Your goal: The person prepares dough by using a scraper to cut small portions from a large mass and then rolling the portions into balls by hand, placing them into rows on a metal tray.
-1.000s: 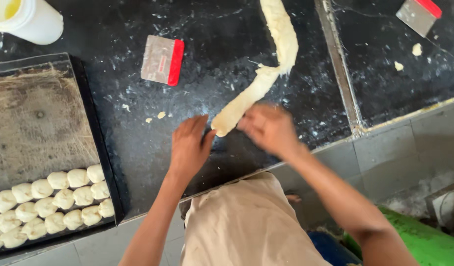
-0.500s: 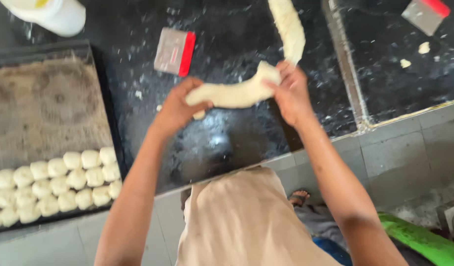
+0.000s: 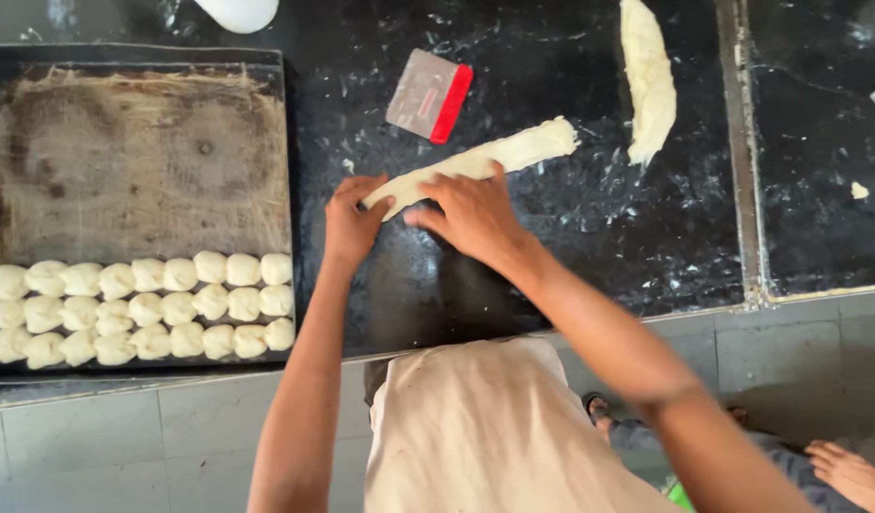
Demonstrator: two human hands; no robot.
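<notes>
Dough rope (image 3: 475,163): lies flat on the black counter (image 3: 551,256), running from lower left to upper right, its right end near a second dough strip (image 3: 649,76). Half a second ago it was lifted off the counter between both hands; now it is laid down again.

Left hand (image 3: 354,220): fingers curled over the rope's left end, pinching it against the counter. Earlier it held that end in the air.

Right hand (image 3: 468,211): palm down, fingers spread flat across the rope just right of the left hand, pressing rather than clenching.

Scraper (image 3: 429,96): grey blade, red handle, on the counter just above the rope, not touching it.

Tray (image 3: 133,152): dark, left of the hands, its upper part bare and floured.

Dough balls (image 3: 138,309): three rows along the tray's near edge, packed touching.

White container (image 3: 236,11): at the top edge, partly cut off.

Apron (image 3: 485,427): beige, below the counter.
</notes>
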